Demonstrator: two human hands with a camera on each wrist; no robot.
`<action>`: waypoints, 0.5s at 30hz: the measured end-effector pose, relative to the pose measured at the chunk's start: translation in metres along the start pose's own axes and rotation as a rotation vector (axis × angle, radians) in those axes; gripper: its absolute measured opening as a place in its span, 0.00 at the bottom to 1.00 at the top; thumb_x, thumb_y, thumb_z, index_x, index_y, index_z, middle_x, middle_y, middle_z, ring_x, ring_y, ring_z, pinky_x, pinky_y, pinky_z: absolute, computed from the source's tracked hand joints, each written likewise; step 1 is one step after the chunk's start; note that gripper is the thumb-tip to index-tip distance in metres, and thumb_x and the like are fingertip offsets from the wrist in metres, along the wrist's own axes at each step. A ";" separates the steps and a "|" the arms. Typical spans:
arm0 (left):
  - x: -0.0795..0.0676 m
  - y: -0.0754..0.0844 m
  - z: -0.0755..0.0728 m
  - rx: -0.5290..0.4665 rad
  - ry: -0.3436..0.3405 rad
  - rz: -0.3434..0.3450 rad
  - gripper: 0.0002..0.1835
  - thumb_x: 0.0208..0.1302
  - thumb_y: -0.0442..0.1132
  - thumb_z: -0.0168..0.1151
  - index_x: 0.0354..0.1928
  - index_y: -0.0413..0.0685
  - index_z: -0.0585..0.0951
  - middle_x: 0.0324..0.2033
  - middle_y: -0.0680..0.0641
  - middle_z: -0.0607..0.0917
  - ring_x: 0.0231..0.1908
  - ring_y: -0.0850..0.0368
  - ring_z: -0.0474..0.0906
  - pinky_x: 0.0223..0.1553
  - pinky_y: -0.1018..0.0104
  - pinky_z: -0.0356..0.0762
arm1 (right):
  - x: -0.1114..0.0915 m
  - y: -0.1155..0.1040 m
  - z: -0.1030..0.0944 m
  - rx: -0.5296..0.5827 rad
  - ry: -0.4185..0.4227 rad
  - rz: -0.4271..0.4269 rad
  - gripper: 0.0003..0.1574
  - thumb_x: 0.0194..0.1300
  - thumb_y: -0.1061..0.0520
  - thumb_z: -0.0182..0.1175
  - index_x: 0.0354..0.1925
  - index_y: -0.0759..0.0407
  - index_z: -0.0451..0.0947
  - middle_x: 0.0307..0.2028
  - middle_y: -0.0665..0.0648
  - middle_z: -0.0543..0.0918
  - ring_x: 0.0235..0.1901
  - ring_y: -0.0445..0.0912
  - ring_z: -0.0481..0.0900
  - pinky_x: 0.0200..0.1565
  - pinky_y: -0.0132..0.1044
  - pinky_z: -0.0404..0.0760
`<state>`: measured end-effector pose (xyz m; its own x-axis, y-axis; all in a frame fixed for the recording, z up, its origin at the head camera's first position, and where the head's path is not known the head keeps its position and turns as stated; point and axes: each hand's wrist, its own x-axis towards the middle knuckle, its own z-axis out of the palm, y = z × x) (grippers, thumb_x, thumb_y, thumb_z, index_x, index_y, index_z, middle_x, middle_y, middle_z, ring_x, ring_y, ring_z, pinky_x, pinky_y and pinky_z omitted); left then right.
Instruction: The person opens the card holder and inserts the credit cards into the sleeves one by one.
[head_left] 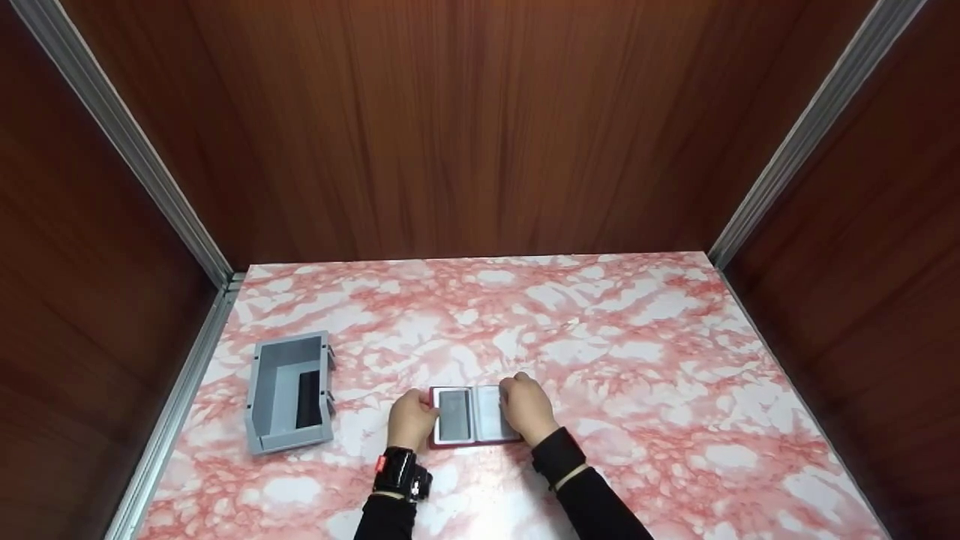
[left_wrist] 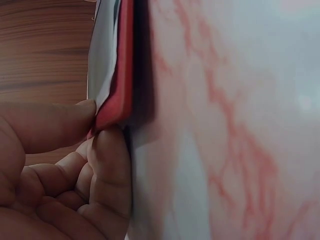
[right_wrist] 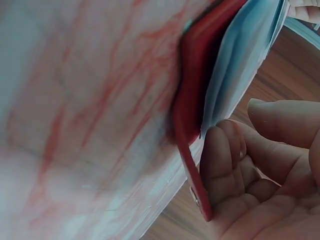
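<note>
A red card holder point(head_left: 475, 416) with clear and whitish sleeves lies spread open between the hands. My left hand point(head_left: 412, 420) pinches its left edge, thumb on the sleeve side and a finger beneath the red cover point(left_wrist: 120, 100), as the left wrist view shows. At the right edge, my right hand point(head_left: 529, 409) has its fingers curled against the sleeves point(right_wrist: 235, 65). Its thumb stands apart from them in the right wrist view. A red strap with a metal snap point(right_wrist: 192, 175) runs down beside those fingers. The far part of the right edge is hidden by the hand.
A grey plastic bin point(head_left: 292, 394) stands to the left with a black flat thing point(head_left: 308, 399) inside. The table point(head_left: 637, 360) has a red and white marbled top. Brown wood-grain panels point(head_left: 465, 127) with metal corner rails point(head_left: 817, 135) enclose it.
</note>
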<state>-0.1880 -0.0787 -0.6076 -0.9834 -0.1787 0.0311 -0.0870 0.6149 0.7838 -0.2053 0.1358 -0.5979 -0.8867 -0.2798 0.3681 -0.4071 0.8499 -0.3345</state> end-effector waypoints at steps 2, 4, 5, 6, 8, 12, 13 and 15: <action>0.000 0.001 0.000 -0.004 -0.006 -0.012 0.07 0.49 0.29 0.69 0.31 0.37 0.81 0.23 0.48 0.81 0.28 0.51 0.78 0.37 0.55 0.77 | 0.000 0.001 0.000 0.001 0.003 -0.002 0.08 0.54 0.68 0.67 0.25 0.61 0.77 0.25 0.57 0.73 0.25 0.55 0.77 0.27 0.45 0.77; 0.000 0.002 0.000 -0.005 -0.013 -0.026 0.07 0.50 0.29 0.69 0.32 0.37 0.81 0.24 0.48 0.81 0.29 0.50 0.78 0.38 0.54 0.77 | -0.001 0.001 0.000 -0.001 0.005 -0.004 0.05 0.55 0.69 0.66 0.26 0.62 0.79 0.25 0.58 0.73 0.25 0.55 0.77 0.28 0.45 0.78; 0.000 0.002 0.000 -0.004 -0.017 -0.033 0.07 0.50 0.29 0.68 0.32 0.37 0.81 0.24 0.48 0.81 0.29 0.50 0.78 0.38 0.54 0.77 | -0.001 0.001 0.000 -0.006 0.006 -0.006 0.05 0.55 0.69 0.66 0.27 0.63 0.79 0.25 0.58 0.74 0.25 0.56 0.77 0.28 0.46 0.78; 0.000 0.002 0.000 -0.003 -0.019 -0.035 0.07 0.50 0.29 0.68 0.32 0.37 0.81 0.24 0.47 0.81 0.29 0.50 0.78 0.38 0.54 0.77 | -0.001 0.001 0.000 -0.007 0.005 -0.005 0.04 0.55 0.69 0.66 0.28 0.63 0.80 0.26 0.59 0.74 0.25 0.56 0.77 0.29 0.46 0.78; 0.000 0.002 0.000 -0.001 -0.023 -0.041 0.07 0.50 0.29 0.68 0.33 0.37 0.81 0.24 0.47 0.81 0.29 0.50 0.78 0.38 0.54 0.77 | -0.002 0.001 0.000 -0.012 0.002 0.000 0.03 0.56 0.69 0.65 0.30 0.63 0.81 0.26 0.59 0.74 0.26 0.56 0.77 0.29 0.47 0.78; 0.000 0.001 0.000 -0.007 -0.032 -0.047 0.07 0.50 0.29 0.68 0.33 0.37 0.81 0.25 0.47 0.82 0.30 0.50 0.79 0.38 0.53 0.77 | -0.004 0.002 0.000 -0.023 -0.003 -0.003 0.03 0.56 0.68 0.65 0.32 0.64 0.83 0.26 0.59 0.74 0.26 0.56 0.77 0.29 0.47 0.78; 0.000 0.001 0.000 -0.007 -0.033 -0.047 0.07 0.50 0.29 0.68 0.33 0.37 0.81 0.25 0.47 0.82 0.30 0.50 0.79 0.39 0.53 0.77 | -0.004 0.002 0.000 -0.028 -0.002 -0.009 0.03 0.57 0.68 0.65 0.33 0.64 0.83 0.26 0.59 0.74 0.26 0.56 0.77 0.29 0.46 0.78; 0.000 0.000 0.000 -0.005 -0.031 -0.040 0.07 0.51 0.29 0.68 0.33 0.37 0.81 0.25 0.47 0.82 0.30 0.50 0.79 0.39 0.53 0.77 | -0.006 0.002 0.001 -0.036 0.005 -0.021 0.03 0.57 0.68 0.66 0.34 0.64 0.83 0.26 0.59 0.73 0.26 0.56 0.77 0.29 0.46 0.78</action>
<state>-0.1885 -0.0784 -0.6072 -0.9836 -0.1794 -0.0197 -0.1260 0.6041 0.7869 -0.2015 0.1388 -0.6015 -0.8771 -0.2953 0.3789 -0.4170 0.8596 -0.2954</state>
